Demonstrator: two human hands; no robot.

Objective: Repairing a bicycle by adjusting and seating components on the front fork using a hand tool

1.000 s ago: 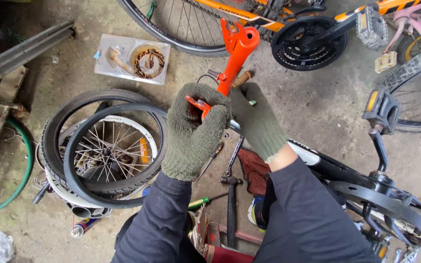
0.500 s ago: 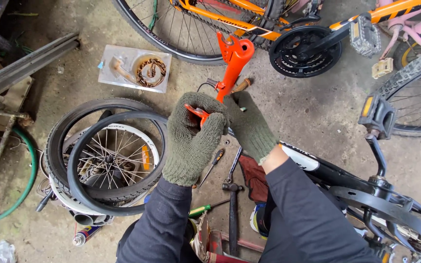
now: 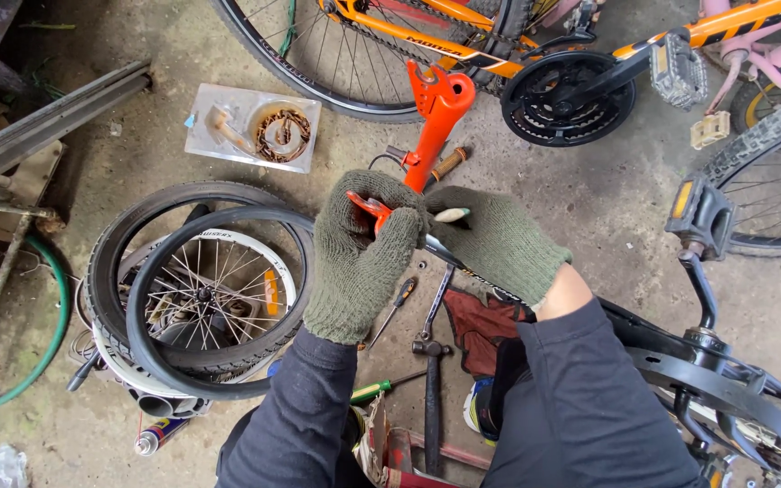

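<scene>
Head view shows the left gloved hand (image 3: 359, 258) and right gloved hand (image 3: 497, 242) both clenched on an orange metal bicycle fork (image 3: 433, 126) pointing toward twelve o'clock, apparently seating it in the black bicycle frame (image 3: 671, 352); next calls for steady alignment.

Concrete floor (image 3: 589, 226) bears stacked wheels (image 3: 201, 298), a hammer (image 3: 430, 389), screwdriver (image 3: 390, 312) and parts tray (image 3: 250, 126)

Wheel (image 3: 205, 298) on floor (image 3: 589, 208) left of hands (image 3: 427, 248); tray (image 3: 253, 128) behind wheel; fork (image 3: 434, 122) before hands; hammer (image 3: 431, 380) below them; bicycle (image 3: 535, 54) at far side.
</scene>
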